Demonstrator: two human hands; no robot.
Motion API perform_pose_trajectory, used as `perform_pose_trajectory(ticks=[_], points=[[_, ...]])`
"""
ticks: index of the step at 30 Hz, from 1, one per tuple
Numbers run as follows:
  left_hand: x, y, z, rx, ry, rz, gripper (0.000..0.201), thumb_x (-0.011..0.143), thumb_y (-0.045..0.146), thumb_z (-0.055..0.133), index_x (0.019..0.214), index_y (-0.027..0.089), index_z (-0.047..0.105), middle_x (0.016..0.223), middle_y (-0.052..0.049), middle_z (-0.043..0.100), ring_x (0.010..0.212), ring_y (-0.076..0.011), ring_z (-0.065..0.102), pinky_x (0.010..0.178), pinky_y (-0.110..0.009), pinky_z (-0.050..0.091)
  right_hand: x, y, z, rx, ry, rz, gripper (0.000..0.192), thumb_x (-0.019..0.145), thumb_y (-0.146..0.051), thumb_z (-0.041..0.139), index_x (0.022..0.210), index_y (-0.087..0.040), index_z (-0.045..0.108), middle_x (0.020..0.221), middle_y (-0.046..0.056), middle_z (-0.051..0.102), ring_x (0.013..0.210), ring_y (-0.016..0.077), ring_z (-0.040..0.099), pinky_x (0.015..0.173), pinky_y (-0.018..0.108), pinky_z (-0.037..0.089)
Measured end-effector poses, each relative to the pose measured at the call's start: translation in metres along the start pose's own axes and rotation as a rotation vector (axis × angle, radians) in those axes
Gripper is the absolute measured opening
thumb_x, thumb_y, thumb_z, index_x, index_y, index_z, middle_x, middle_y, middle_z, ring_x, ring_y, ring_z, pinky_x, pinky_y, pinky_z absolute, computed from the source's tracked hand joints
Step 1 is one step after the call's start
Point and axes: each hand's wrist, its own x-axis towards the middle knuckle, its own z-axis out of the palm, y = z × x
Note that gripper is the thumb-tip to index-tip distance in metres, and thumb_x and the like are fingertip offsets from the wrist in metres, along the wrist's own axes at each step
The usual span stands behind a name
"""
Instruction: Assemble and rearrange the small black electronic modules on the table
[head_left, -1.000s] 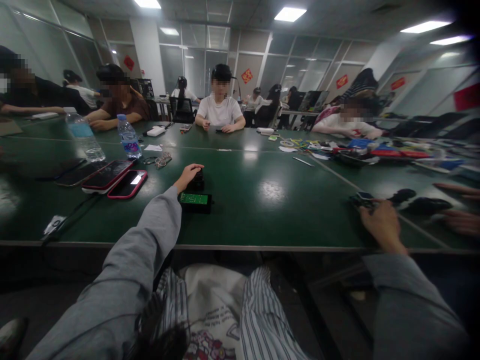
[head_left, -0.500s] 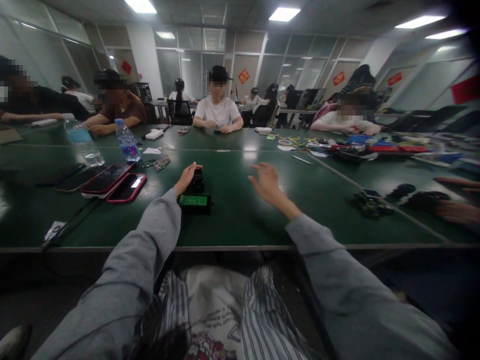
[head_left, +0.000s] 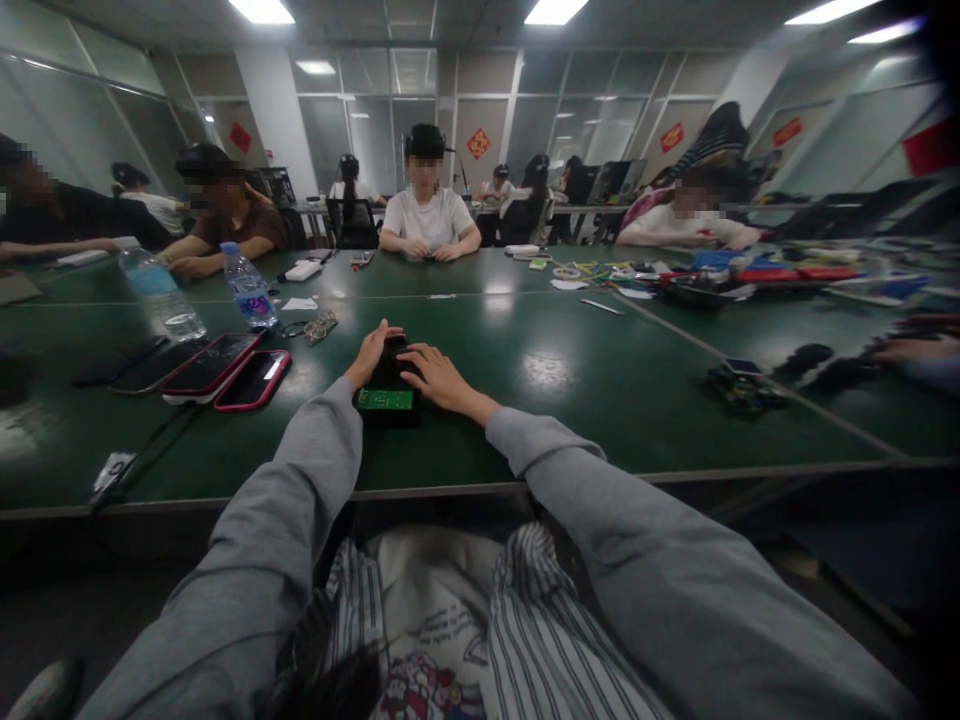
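A small black device (head_left: 390, 368) sits on the green table (head_left: 525, 420), with a green circuit board (head_left: 384, 399) on a black base just in front of it. My left hand (head_left: 367, 356) rests against the device's left side. My right hand (head_left: 437, 376) lies on its right side, fingers spread over it. Both arms are in grey sleeves. Whether either hand grips the device is unclear.
Three phones (head_left: 225, 365) lie to the left, beside two water bottles (head_left: 246, 284) and glasses (head_left: 319, 325). A small gadget (head_left: 739, 385) and black objects (head_left: 814, 365) lie to the right, near another person's hand (head_left: 907, 350). Several people sit around the table.
My right hand left the gadget at the right, swung across the table and came down on the black device. My left hand stayed on the device.
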Motion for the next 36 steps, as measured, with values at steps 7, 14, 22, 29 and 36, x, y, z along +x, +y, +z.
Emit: perform_pose_trajectory(ticks=[7,14,22,29,36], points=[[0.000,0.000,-0.002,-0.006,-0.009,0.013,0.072,0.087,0.074,0.035,0.107,0.012,0.067,0.115,-0.018,0.071,0.105,-0.0254,0.066,0.090,-0.036,0.049,0.012,-0.001,0.007,-0.070,0.037,-0.042,0.049,0.097,-0.051,0.048,0.140,-0.029,0.045,0.144,0.009,0.044,0.130,0.0272,0.042,0.105,0.048,0.041],[-0.001,0.000,-0.003,0.032,0.002,-0.005,0.071,0.089,0.073,0.033,0.108,0.014,0.068,0.111,-0.016,0.073,0.104,-0.0264,0.067,0.092,-0.039,0.046,0.009,0.000,0.004,-0.074,0.044,-0.049,0.028,0.095,-0.039,0.055,0.118,-0.024,0.058,0.130,0.008,0.051,0.113,0.0233,0.054,0.101,0.044,0.044],[-0.001,0.001,-0.002,0.024,-0.003,-0.006,0.072,0.089,0.073,0.033,0.107,0.013,0.068,0.108,-0.017,0.074,0.102,-0.0264,0.067,0.088,-0.038,0.046,0.004,0.005,0.008,0.057,0.148,0.094,0.049,0.085,-0.025,0.061,0.132,-0.019,0.046,0.134,0.013,0.042,0.115,0.0235,0.054,0.098,0.041,0.049],[-0.001,0.001,-0.001,0.015,-0.002,0.009,0.073,0.089,0.073,0.033,0.104,0.012,0.069,0.105,-0.016,0.075,0.089,-0.0235,0.069,0.082,-0.036,0.046,-0.036,0.010,-0.026,0.134,-0.066,-0.029,0.058,0.086,-0.023,0.059,0.140,-0.018,0.040,0.130,0.013,0.050,0.117,0.0242,0.056,0.101,0.042,0.048],[0.000,0.000,-0.001,0.030,-0.003,-0.010,0.071,0.090,0.072,0.032,0.104,0.014,0.070,0.104,-0.014,0.075,0.086,-0.0223,0.069,0.078,-0.034,0.045,-0.144,0.107,-0.140,-0.254,0.188,0.309,0.055,0.083,-0.026,0.060,0.135,-0.014,0.047,0.126,0.018,0.056,0.114,0.0293,0.057,0.100,0.046,0.046]])
